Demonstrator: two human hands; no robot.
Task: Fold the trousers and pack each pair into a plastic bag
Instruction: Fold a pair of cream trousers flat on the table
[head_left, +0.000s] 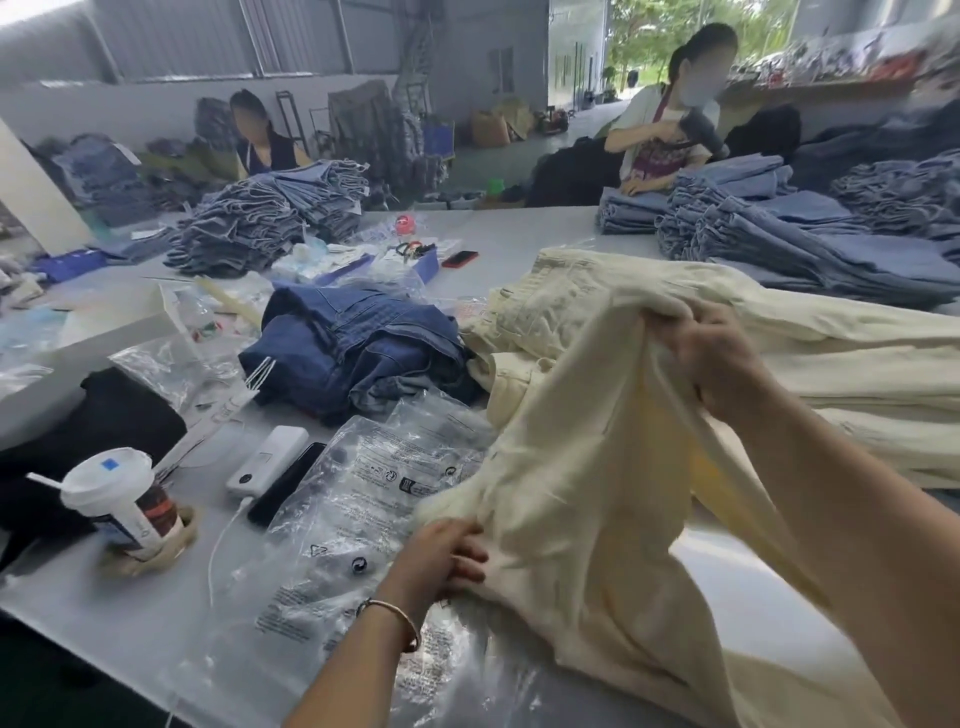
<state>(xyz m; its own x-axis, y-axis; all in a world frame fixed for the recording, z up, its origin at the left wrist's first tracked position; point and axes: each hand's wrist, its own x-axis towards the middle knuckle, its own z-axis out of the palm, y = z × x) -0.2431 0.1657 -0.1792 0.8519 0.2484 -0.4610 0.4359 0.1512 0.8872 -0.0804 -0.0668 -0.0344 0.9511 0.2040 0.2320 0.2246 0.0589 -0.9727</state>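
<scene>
A pair of cream trousers (582, 467) hangs lifted between my hands over the grey table (119, 603). My right hand (727, 358) grips a bunched fold of it high up. Lower down, my left hand (447, 558), with a bracelet at the wrist, pinches the cloth's lower left edge. More cream trousers (831, 358) lie stacked behind, on the right. Clear printed plastic bags (358, 519) lie flat on the table under and left of the lifted trousers.
Dark blue jeans (358, 343) lie heaped in the middle. A lidded drink cup (124, 504), a white power bank (267, 460) and a black phone (288, 480) sit at left. Stacks of light denim (810, 244) fill the far side, where two people work.
</scene>
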